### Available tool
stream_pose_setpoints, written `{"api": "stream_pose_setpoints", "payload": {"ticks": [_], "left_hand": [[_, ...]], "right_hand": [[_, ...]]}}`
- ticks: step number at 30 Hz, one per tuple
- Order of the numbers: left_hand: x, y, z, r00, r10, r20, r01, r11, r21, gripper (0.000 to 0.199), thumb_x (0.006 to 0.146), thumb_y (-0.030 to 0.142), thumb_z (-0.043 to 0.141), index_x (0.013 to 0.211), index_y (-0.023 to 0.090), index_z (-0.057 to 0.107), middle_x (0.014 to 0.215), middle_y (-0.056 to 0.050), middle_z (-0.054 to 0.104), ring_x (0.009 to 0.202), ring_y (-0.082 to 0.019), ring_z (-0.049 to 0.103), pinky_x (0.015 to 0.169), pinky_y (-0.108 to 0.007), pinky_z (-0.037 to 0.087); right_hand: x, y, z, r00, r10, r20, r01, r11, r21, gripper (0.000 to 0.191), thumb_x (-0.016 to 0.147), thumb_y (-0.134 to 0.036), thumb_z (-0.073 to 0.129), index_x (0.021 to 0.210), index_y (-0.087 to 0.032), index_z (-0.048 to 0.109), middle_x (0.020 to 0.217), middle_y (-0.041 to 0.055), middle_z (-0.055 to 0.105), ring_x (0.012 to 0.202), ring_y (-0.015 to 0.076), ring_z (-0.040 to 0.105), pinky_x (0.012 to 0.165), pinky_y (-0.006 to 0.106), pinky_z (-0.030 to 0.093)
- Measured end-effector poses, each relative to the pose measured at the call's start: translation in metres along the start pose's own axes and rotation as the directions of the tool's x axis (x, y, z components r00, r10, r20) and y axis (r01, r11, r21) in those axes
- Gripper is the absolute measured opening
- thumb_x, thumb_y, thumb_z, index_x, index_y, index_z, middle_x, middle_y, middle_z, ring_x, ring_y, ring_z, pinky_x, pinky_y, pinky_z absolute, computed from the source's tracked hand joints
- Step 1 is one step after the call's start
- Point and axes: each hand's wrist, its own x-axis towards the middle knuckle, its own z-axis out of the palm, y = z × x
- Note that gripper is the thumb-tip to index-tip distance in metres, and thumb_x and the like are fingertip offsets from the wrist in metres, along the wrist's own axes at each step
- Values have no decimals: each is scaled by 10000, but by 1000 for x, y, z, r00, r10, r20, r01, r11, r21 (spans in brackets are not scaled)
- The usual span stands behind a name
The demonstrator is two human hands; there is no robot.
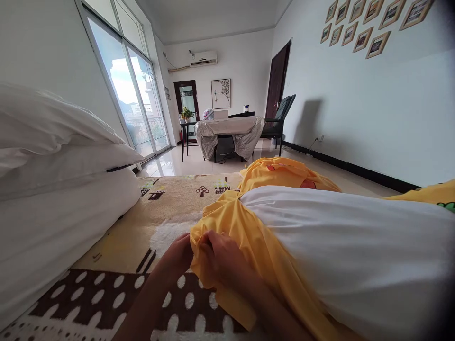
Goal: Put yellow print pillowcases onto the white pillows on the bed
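A yellow cloth lies gathered in folds along the near edge of a large white bundle. My left hand grips the cloth's left end, its fingers partly hidden behind the fabric. Beside it, my right hand pinches a fold of the same cloth between thumb and fingers. A loose yellow strip hangs below my right wrist. More yellow fabric with red prints is bunched beyond the white bundle. Under everything is a beige and brown patterned blanket.
White pillows or folded bedding are stacked at the left. Farther off stand a covered table, a black chair and a small stand with a plant. Another yellow piece shows at the right edge.
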Motion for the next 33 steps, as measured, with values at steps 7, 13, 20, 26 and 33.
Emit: {"api": "stream_pose_setpoints", "payload": {"ticks": [7,13,20,26,33], "left_hand": [[3,-2,1,997,-74,-19,70,984,-162,74,673,176,687,710,120,654,591,0,575,501,-91,481,485,-204,390],[2,7,-1,995,-83,-55,69,974,-214,121,741,174,571,753,107,671,704,-58,663,583,-136,573,572,-240,469],[-10,16,1,995,-9,-98,10,1000,17,179,564,203,728,710,114,676,600,-23,620,548,-133,544,507,-224,406],[-25,15,14,996,77,-55,-57,953,296,173,574,254,724,623,114,635,531,20,505,504,-74,402,475,-193,310],[-26,12,34,970,241,-9,-213,874,437,312,639,405,717,582,132,577,505,52,375,481,-62,304,449,-197,243]], "right_hand": [[0,1,-4,999,43,18,-42,999,-30,100,918,-198,445,882,-181,537,823,47,635,750,174,553,678,266,325],[-2,4,-7,998,53,36,-51,997,-64,105,912,-225,432,904,-181,527,812,56,624,722,174,540,650,265,306],[-3,4,-16,984,128,120,-139,987,84,125,889,-261,466,815,-182,529,773,43,632,684,152,538,594,251,298],[1,2,-20,980,167,105,-195,901,388,247,883,-369,489,756,-175,573,709,8,616,631,118,524,576,228,347],[5,7,-7,965,170,199,-260,690,675,271,849,-409,519,788,-154,586,748,19,594,678,129,517,596,236,384]]}}
